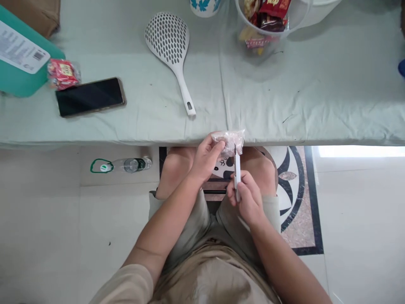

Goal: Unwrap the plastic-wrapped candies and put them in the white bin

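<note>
My left hand (209, 155) pinches a small clear plastic packet (233, 137) by its left side, just at the table's front edge and above my lap. What lies inside the packet is pale pinkish and too blurred to name. Wrapped around a white-handled box cutter (237, 173) are the fingers of my right hand (247, 195). Its dark blade points away from me and meets the packet's lower right part; whether it has gone through the film I cannot tell.
On the cloth-covered table (142, 122) lie a white slotted skimmer (182, 84), a phone (91, 97) and a red snack packet (65, 74). A clear tub (272, 31) of wrapped snacks, a patterned paper cup (205, 6) and a green container (19, 80) stand farther back. A bottle (133, 164) lies on the floor.
</note>
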